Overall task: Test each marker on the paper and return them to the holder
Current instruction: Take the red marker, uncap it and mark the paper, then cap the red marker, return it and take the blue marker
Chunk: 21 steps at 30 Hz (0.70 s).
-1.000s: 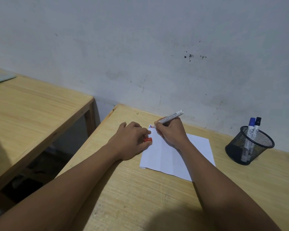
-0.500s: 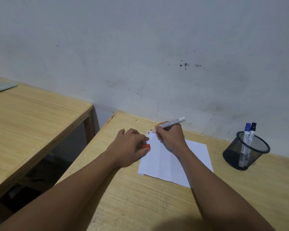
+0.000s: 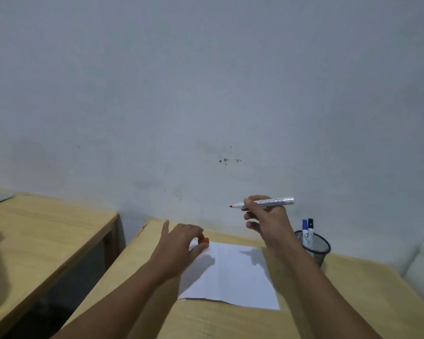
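A: Where are we, some study corner at home?
B: We'd say so: two plain wooden desks (image 3: 47, 231), a scuffed bare wall (image 3: 206, 94), mesh pen holder (image 3: 315, 245) far right.

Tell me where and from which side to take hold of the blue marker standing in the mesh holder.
Take the blue marker by its cap end, coming straight down from above. It stands nearly upright in the black mesh holder, so only its top clears the rim. The black marker stands close on its right, so keep the grip narrow or come from the left.
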### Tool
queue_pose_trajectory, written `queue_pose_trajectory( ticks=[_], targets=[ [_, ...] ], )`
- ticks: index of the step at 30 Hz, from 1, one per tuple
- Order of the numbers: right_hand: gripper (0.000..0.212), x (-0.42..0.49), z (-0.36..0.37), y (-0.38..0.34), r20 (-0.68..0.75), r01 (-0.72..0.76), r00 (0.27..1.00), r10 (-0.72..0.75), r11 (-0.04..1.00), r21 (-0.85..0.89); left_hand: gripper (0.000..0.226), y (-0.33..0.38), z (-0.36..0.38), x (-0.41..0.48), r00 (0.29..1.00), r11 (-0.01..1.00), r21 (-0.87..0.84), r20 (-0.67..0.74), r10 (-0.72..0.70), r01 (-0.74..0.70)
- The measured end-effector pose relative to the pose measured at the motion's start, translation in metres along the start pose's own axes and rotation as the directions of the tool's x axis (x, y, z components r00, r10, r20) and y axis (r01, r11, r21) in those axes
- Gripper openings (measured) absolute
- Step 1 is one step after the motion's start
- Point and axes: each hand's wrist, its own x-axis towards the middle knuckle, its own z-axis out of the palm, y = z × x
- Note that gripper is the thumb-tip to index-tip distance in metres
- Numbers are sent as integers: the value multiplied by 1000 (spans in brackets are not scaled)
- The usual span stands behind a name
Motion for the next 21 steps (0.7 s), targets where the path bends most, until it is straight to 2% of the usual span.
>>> queue_pose_trajectory(
  ticks=[4, 8, 14, 21],
  targets=[
    [11, -29, -23, -46, -49, 92, 994, -93, 995, -29, 25, 63, -32, 31, 986, 967, -250, -167, 3, -45],
    [23, -52, -44, -84, -86, 178, 979, -183, 982, -63, 23, 117, -55, 51, 970, 907, -402, -241, 29, -127],
    [21, -76, -64, -116, -138, 236, 959, -247, 967, -94, 21, 169, -73, 60, 963, 884, -427, -256, 86, -193],
    [20, -86, -81, -129, -70, 218, 970, -234, 959, -183, 15, 198, -85, 59, 968, 889, -395, -178, 175, -233]
  ],
)
